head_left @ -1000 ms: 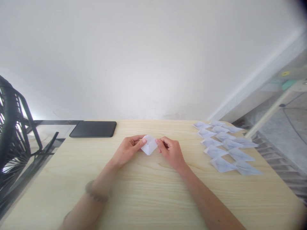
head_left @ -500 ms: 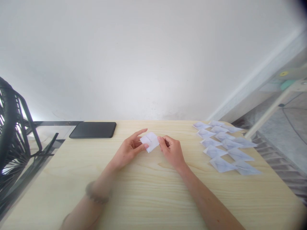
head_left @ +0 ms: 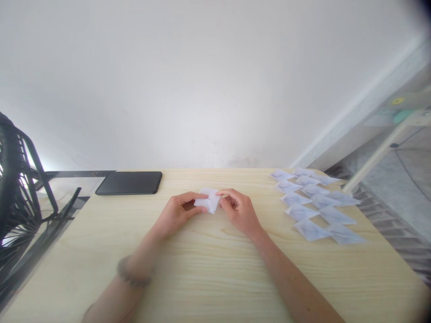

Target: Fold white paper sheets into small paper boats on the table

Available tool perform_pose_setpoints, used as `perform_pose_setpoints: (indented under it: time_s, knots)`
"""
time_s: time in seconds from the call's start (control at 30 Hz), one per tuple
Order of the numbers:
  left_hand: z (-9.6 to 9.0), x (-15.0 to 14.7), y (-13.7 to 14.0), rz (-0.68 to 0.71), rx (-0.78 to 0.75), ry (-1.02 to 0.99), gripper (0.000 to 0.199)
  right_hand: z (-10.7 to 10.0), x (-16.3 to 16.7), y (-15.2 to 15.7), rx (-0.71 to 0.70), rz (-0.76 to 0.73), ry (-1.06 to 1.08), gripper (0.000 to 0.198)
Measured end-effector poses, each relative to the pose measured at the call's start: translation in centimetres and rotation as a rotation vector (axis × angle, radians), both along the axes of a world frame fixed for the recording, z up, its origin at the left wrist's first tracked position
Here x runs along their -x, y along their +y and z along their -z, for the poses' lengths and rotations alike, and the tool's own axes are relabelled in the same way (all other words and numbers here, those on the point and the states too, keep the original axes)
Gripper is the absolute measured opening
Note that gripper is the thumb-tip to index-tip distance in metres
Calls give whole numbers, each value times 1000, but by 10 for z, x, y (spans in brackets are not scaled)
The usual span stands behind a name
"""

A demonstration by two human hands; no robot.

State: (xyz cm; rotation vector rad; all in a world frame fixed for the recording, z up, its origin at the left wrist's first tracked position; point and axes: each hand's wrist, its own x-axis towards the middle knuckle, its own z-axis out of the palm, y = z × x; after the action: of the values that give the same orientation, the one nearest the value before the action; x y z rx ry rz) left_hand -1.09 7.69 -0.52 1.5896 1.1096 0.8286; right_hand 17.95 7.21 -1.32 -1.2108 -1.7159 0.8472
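A small piece of folded white paper (head_left: 212, 200) is between my two hands, above the middle of the table. My left hand (head_left: 177, 213) pinches its left side, the index finger lying over the paper and the thumb at the lower edge. At the right edge, my right hand (head_left: 239, 211) grips the paper with thumb and index finger, the other fingers curled in. One flap of the paper stands partly lifted near its middle. Several folded white paper pieces (head_left: 311, 233), pointed and alike, lie in rows on the right side of the table.
A black phone (head_left: 129, 183) lies at the back left of the pale wooden table (head_left: 208, 278). The white wall (head_left: 215, 89) rises behind the table. A dark woven chair (head_left: 20, 179) stands at the left, and a pale metal leg (head_left: 377, 157) at the right.
My left index finger has come down onto the paper from its raised position. The paper has gone from a flat diamond to a partly opened shape. The phone and the rows are unmoved.
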Motion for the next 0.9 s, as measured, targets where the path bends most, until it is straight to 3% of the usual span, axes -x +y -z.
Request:
perform_pose_setpoints:
  time_s: [0.17,0.43,0.73,0.9]
  knots:
    - [-3,2,-1,11,78,-80,36,-3,0,-1,-3,-13,1,21]
    - [-3,2,-1,36,77,-65,35,-5,-2,-1,1,-61,29,20]
    - [-5,3,1,17,-117,93,37,-5,0,-2,-32,-46,-10,18]
    - [-10,2,-1,39,-113,107,33,-5,2,-2,-57,-32,-24,18]
